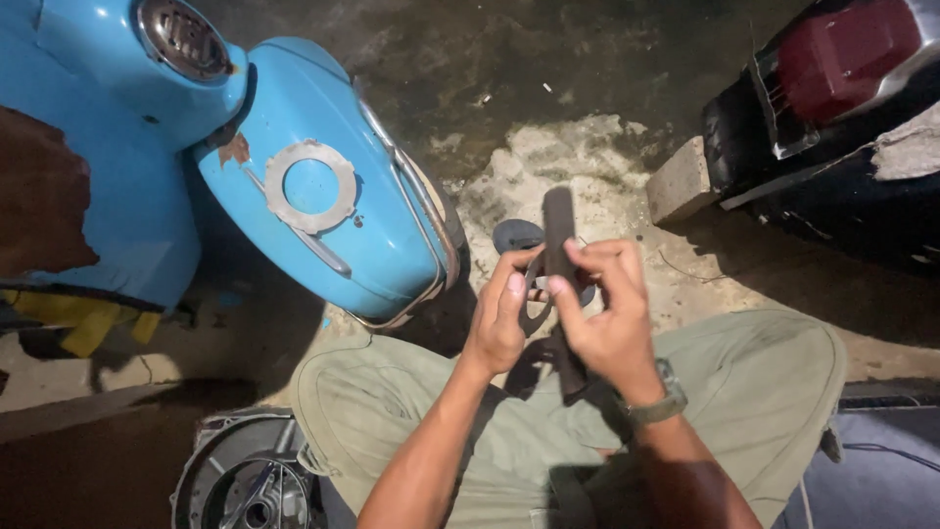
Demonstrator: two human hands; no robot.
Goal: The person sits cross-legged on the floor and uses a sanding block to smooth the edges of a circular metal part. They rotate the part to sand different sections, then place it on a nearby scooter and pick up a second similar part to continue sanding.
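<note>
Two hands meet above the person's lap, both closed on one dark, flat bar [559,227] that stands nearly upright between them. The right hand [599,312] pinches it from the right, thumb and fingertips pressed to its face; the left hand [500,315] grips from the left, fingers curled round it and a thin dark ring-shaped piece [535,312] beside it. The bar's top sticks out above both hands, its lower end below the right palm. A blue scooter body [323,196] stands close left, on the concrete floor [548,167].
</note>
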